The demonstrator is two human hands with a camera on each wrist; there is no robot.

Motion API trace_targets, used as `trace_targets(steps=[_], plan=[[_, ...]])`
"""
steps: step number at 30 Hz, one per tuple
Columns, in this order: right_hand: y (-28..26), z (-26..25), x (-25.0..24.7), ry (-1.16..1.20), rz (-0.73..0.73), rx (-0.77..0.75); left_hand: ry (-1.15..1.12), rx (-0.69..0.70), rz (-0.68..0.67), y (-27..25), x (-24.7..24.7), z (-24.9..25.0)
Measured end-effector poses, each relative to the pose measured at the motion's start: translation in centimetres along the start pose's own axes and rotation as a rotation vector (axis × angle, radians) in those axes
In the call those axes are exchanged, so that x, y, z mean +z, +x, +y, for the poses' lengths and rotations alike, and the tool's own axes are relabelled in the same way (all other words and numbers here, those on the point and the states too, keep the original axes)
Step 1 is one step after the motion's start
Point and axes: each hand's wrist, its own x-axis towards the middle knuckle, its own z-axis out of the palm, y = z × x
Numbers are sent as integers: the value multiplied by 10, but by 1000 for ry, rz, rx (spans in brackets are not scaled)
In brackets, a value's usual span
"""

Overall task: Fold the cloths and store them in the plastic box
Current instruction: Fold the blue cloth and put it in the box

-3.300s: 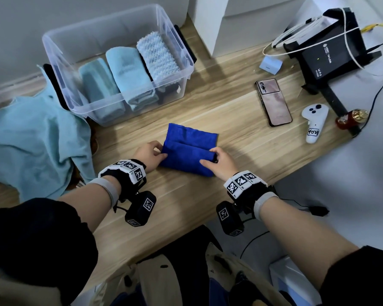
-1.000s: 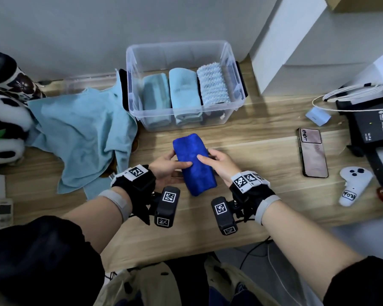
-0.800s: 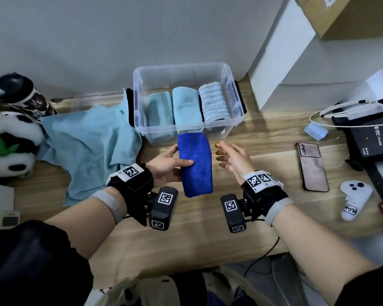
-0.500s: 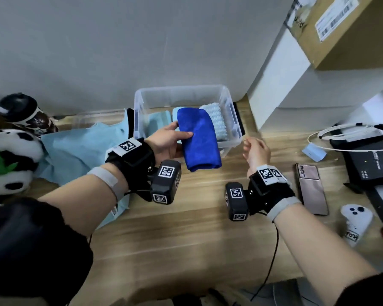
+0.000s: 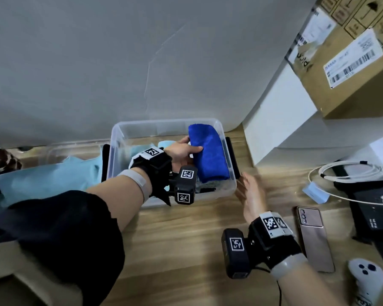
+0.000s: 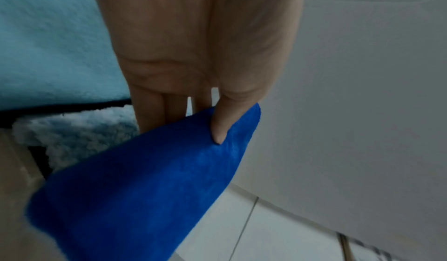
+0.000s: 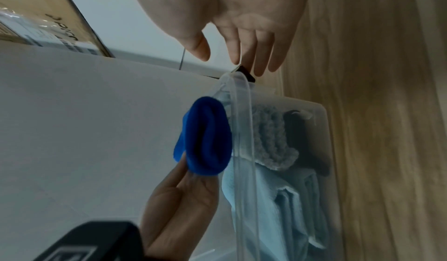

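My left hand (image 5: 181,151) grips the folded dark blue cloth (image 5: 208,153) and holds it over the right side of the clear plastic box (image 5: 128,131). The thumb presses its top and the fingers lie beneath, as the left wrist view shows on the blue cloth (image 6: 150,185). Folded light blue cloths (image 7: 290,204) and a white knobbly cloth (image 7: 273,141) lie inside the box (image 7: 241,112). My right hand (image 5: 250,193) is open with straight fingers at the box's right front corner, holding nothing. An unfolded light blue cloth (image 5: 47,180) lies left of the box.
On the wooden table (image 5: 186,239), right of my right hand, lie a phone (image 5: 314,237), a white controller (image 5: 367,277), a small blue block (image 5: 315,192) and a black device with white cable (image 5: 363,180). A white shelf holds a cardboard box (image 5: 352,51). Wall behind.
My left hand lifted the blue cloth off the table and carried it forward over the box. The right hand let go of it and moved to the box's right corner.
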Motion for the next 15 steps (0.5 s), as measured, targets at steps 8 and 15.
trace_targets(steps=[8, 15], plan=[[12, 15, 5, -82, -28, 56, 63, -105, 19, 28, -2, -23], [7, 15, 3, -83, -24, 57, 106, -127, 99, 13, -4, -18]])
